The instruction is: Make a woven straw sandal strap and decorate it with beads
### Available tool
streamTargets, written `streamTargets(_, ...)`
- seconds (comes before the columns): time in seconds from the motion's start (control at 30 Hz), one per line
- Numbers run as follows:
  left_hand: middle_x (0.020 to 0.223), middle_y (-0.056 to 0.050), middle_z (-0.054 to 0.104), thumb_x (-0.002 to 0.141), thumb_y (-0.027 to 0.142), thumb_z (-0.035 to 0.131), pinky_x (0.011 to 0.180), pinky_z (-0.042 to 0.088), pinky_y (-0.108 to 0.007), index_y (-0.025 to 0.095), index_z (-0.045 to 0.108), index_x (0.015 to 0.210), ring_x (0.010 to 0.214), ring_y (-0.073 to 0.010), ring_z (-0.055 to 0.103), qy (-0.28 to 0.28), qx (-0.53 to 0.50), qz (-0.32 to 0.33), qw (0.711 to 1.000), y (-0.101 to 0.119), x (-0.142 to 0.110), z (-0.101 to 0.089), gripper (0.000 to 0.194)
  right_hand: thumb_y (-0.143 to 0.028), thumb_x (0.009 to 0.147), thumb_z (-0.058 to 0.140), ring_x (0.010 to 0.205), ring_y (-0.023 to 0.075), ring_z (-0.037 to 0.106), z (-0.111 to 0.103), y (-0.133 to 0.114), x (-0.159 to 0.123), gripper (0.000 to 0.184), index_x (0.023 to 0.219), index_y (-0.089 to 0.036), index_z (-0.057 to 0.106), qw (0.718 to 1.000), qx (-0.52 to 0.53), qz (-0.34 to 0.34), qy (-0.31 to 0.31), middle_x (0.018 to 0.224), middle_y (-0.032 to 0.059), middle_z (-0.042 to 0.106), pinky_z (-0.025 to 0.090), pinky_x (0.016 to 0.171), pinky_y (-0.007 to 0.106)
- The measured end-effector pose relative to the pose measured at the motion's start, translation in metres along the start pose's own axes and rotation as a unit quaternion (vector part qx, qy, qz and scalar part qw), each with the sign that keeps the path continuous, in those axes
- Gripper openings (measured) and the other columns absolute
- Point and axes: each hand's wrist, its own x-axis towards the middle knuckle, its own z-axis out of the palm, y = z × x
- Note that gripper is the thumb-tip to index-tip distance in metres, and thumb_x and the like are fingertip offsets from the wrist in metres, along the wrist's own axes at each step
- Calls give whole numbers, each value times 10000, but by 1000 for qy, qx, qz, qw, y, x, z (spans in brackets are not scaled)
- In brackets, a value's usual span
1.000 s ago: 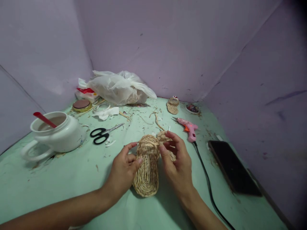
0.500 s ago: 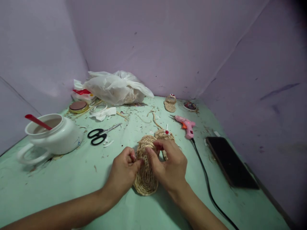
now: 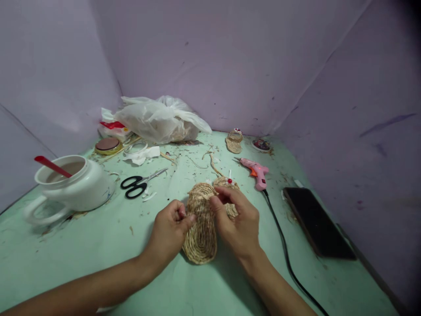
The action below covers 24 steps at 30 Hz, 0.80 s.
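A small slipper (image 3: 201, 237) of coiled, straw-coloured cord lies in front of me, its toe end pointing away and a band of cord across its upper part. My left hand (image 3: 171, 226) has its fingers curled at the slipper's left edge, the thumb resting over the rim. At the upper right edge, by the band, my right hand (image 3: 238, 219) pinches with thumb and index finger. Behind the right fingers, a second woven slipper (image 3: 223, 181) with a red bead is partly hidden.
A pink glue gun (image 3: 256, 171) with a black cord and a phone (image 3: 317, 224) are on the right. Black-handled scissors (image 3: 141, 183) and a white pot (image 3: 79, 188) stand left. Farther back are a plastic bag (image 3: 158, 120), a tiny woven slipper (image 3: 233, 142) and a dish of beads (image 3: 261, 145).
My right hand has shifted slightly right, its thumb drawing back from the slipper's middle toward the edge. The left hand has stayed nearly in place at the left rim.
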Motion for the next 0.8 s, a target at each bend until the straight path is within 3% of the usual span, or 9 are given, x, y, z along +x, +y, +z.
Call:
streamTargets(0.1, 500, 90, 408, 610, 298, 661, 468, 307, -195, 205, 384, 610, 485, -81, 385, 1, -35, -3, 999, -1, 3, -4, 292, -260, 819, 558, 745, 165, 617, -8, 9, 4, 155, 871, -162, 665, 998, 32, 49, 30, 831, 54, 686, 497, 691, 313)
streamTargets(0.2, 494, 93, 427, 610, 311, 694, 463, 310, -185, 204, 369, 623, 475, -74, 395, -3, -89, -15, 996, -3, 8, -8, 343, -301, 790, 583, 650, 149, 611, -13, 16, 8, 178, 854, -162, 674, 982, 102, 155, 28, 763, 42, 677, 497, 561, 270)
streamTargets(0.3, 491, 98, 447, 600, 311, 727, 451, 311, -169, 202, 365, 639, 465, -64, 406, -8, -152, -26, 988, -3, 13, -11, 380, -320, 733, 627, 514, 111, 573, -15, 13, 10, 228, 880, -150, 667, 933, 222, 279, -40, 774, 44, 667, 437, 388, 210)
streamTargets(0.37, 492, 98, 463, 582, 300, 751, 440, 310, -160, 198, 372, 641, 457, -56, 409, -7, -179, -28, 983, -1, 15, -11, 397, -297, 700, 645, 494, 99, 575, -15, 6, 10, 262, 912, -144, 660, 903, 277, 320, -72, 870, 67, 671, 435, 348, 199)
streamTargets(0.5, 497, 95, 485, 563, 286, 776, 448, 340, -157, 192, 382, 636, 464, -56, 434, -9, -200, -29, 979, 3, 14, -11, 412, -211, 646, 659, 481, 100, 598, -13, -5, 11, 329, 964, -127, 651, 870, 320, 355, -119, 1004, 106, 657, 487, 356, 234)
streamTargets(0.6, 512, 83, 511, 556, 298, 786, 479, 386, -182, 196, 379, 638, 497, -82, 487, -26, -204, -37, 978, 4, 12, -10, 428, -157, 637, 641, 443, 97, 578, -10, -6, 11, 258, 887, -103, 673, 848, 324, 381, -177, 807, 67, 672, 479, 362, 229)
streamTargets(0.7, 506, 81, 504, 557, 306, 789, 477, 372, -180, 192, 387, 632, 489, -77, 472, -28, -195, -36, 980, 3, 12, -10, 424, -146, 673, 607, 392, 77, 523, -6, -2, 9, 120, 766, -107, 672, 856, 301, 372, -196, 568, -7, 599, 447, 369, 203)
streamTargets(0.8, 511, 79, 496, 563, 307, 786, 474, 352, -174, 186, 410, 634, 486, -70, 452, -25, -181, -31, 983, 1, 11, -9, 401, -150, 689, 583, 367, 76, 490, -3, 2, 5, 72, 727, -128, 641, 875, 279, 344, -196, 494, -43, 538, 410, 357, 194)
